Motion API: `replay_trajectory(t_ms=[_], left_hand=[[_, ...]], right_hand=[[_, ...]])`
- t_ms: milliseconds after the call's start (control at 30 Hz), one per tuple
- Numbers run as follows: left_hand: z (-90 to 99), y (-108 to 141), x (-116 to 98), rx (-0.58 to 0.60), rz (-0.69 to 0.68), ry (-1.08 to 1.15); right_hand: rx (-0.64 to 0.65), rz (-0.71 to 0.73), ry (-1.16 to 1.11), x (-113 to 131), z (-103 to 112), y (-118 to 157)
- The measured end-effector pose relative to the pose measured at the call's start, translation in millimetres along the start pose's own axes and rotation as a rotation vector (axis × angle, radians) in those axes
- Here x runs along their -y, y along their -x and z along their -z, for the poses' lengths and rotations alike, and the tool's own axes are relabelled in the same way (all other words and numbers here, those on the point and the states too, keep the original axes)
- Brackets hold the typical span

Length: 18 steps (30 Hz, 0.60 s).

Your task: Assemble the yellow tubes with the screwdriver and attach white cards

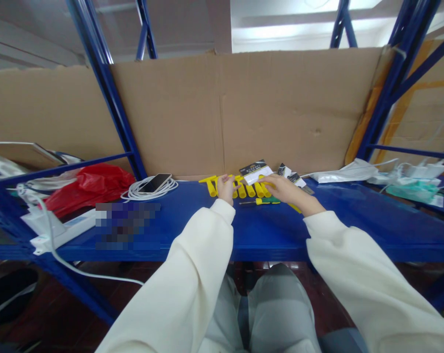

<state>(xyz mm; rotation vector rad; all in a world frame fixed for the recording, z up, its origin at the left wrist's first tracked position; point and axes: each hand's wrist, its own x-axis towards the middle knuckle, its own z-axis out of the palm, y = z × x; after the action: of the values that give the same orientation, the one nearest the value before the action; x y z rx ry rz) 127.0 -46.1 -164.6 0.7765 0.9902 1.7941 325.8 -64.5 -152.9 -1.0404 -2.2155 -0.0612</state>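
Several yellow T-shaped pieces stand in a row on the blue shelf, close to the cardboard. My left hand is at the left part of the row, fingers apart, with nothing clearly in it. My right hand reaches over the right part of the row; its fingertips are by a black and white card, and whether they grip it cannot be made out. A screwdriver with a yellow and green handle lies in front of the row. More black and white cards lie behind my right hand.
A phone rests on a coiled white cable at left, near a red bag and a white power strip. White packaging lies at right. Upright cardboard closes the back between blue posts.
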Motion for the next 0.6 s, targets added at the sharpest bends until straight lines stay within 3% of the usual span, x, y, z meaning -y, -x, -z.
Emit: replay_trajectory(t_ms=[100, 233, 333, 467, 600], left_hand=[[-1.9, 10, -7, 0.011, 0.013, -0.043], [-3.3, 16, -11, 0.005, 0.033, -0.136], [-3.1, 15, -10, 0.016, 0.038, -0.174], [-3.0, 14, -6, 0.057, 0.041, -0.212], [-5.2, 18, -1, 0.110, 0.032, -0.278]], right_hand=[[-0.003, -0.164, 0.141, -21, 40, 7], [0.130, -0.459, 0.470, -64, 103, 31], [0.219, -0.651, 0.622, -102, 139, 60], [0.315, -0.921, 0.665, -151, 154, 101], [0.310, -0.933, 0.670, -173, 145, 123]])
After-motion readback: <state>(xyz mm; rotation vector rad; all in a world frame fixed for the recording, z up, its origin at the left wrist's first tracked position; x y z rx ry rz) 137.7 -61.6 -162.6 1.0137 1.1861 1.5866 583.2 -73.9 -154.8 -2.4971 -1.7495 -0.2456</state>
